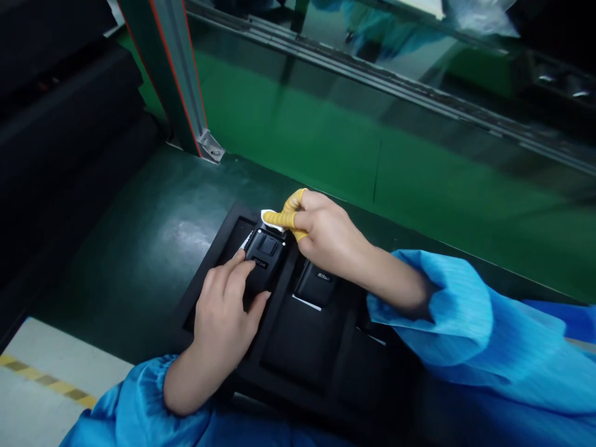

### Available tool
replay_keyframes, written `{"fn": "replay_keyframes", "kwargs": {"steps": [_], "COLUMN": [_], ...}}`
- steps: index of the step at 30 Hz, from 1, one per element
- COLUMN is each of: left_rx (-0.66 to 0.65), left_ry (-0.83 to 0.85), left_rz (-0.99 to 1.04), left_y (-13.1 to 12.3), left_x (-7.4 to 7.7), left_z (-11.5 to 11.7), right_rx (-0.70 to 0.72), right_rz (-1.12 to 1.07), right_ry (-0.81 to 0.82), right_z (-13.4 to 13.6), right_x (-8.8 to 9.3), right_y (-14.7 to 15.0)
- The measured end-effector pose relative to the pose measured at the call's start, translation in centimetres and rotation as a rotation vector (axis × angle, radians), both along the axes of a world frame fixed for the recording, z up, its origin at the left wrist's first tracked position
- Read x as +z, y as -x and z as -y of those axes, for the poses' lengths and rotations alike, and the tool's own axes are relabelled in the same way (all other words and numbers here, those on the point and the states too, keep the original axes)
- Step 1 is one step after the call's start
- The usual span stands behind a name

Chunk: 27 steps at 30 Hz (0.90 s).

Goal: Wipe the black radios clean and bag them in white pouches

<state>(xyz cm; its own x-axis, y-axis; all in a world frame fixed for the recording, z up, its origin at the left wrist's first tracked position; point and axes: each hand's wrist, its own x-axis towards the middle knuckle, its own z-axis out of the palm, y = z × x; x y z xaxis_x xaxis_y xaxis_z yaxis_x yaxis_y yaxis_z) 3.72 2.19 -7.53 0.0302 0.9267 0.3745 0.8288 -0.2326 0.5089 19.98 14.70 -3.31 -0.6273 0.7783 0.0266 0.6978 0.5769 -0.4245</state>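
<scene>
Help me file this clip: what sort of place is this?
Probably a factory: yellow finger covers on the right hand, loose blue sleeves, and black devices marked Riton in a black tray.

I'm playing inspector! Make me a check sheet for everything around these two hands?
Surface: dark green top, with a shiny glare patch.
Job's things: black Riton device in a black tray; second Riton device in the next compartment; white piece at the first one's far end.
Clutter: crumpled clear plastic, far right.
Grippers: bare hands. Left hand lies on the first device, fingers spread; right hand, in yellow finger covers, presses the white piece.
Cables: nothing seen.
Surroundings: post with red edges, green panel, striped tape at lower left.
</scene>
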Motion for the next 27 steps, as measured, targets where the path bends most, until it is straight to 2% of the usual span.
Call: {"fn": "replay_keyframes", "kwargs": {"steps": [9, 20, 27], "left_rx": [0.017, 0.004, 0.006], "left_ry": [0.024, 0.015, 0.017], "left_rz": [-0.026, -0.069, -0.055], "left_y": [-0.1, 0.0, -0.1], "left_x": [0.3, 0.4, 0.4], "left_z": [0.0, -0.2, -0.2], "right_rx": [0.191, 0.301, 0.336], "right_rz": [0.072, 0.176, 0.124], "right_ry": [-0.19, -0.248, -0.327], "right_z": [-0.5, -0.6, -0.1], "right_x": [-0.8, 0.5, 0.5], "right_y": [-1.0, -1.4, -2.6]}}
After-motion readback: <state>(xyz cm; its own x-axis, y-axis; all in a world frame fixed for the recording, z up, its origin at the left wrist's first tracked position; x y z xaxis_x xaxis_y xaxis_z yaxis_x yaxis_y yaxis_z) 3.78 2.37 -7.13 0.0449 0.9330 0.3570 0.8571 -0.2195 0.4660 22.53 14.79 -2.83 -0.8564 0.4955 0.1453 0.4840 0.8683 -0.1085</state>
